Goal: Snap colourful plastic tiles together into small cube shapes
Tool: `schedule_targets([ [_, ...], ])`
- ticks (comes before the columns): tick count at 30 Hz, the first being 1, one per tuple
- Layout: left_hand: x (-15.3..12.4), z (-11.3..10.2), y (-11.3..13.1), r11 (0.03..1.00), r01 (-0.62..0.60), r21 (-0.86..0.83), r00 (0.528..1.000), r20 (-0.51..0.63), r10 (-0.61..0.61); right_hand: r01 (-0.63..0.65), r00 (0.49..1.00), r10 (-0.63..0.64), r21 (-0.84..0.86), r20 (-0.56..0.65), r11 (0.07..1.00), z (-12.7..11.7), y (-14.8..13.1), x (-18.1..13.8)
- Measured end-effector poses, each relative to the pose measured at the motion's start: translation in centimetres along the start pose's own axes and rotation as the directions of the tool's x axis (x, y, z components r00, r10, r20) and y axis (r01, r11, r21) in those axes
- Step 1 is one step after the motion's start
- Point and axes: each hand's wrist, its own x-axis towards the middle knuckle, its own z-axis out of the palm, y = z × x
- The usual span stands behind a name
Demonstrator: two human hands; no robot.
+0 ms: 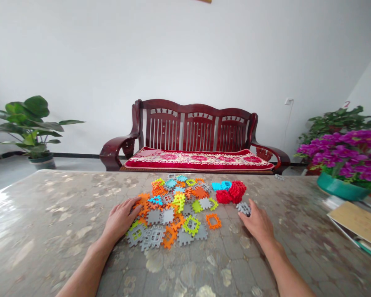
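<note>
Toothed plastic building tiles in orange, grey, lime green and blue lie in a loose pile [170,216] on the table. At the pile's left edge rests my left hand [121,219], its thumb apart from the fingers, touching the orange tiles [144,202]. My right hand [259,222] has its thumb and forefinger around a grey tile stack [243,208] on the tabletop. Just beyond that stand red tile stacks [236,191], with blue tiles [226,185] beside them. A single orange square frame [213,221] lies between the pile and my right hand.
The patterned table [191,276] spans the foreground. Purple flowers in a teal pot [343,187] and a stack of papers [358,222] are at the right. A grey tile [278,177] lies at the far edge. Behind is a wooden bench [198,128]; a potted plant [34,123] stands left.
</note>
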Motion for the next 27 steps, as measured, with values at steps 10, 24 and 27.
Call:
schedule_targets([
  [10,0.1,0.1,-0.2,1.0,0.003,0.002,1.0,0.009,-0.003,0.053,0.997,-0.054,-0.014,-0.053,0.999,0.7,0.3,0.2],
  [24,0.1,0.3,-0.2,1.0,0.002,-0.008,1.0,-0.004,-0.002,0.153,0.914,-0.118,0.059,-0.387,0.987,0.4,0.5,-0.1],
  [27,0.1,0.3,-0.2,1.0,0.004,-0.005,1.0,-0.015,-0.004,0.334,0.843,-0.239,0.122,-0.482,0.934,0.3,-0.5,-0.4],
])
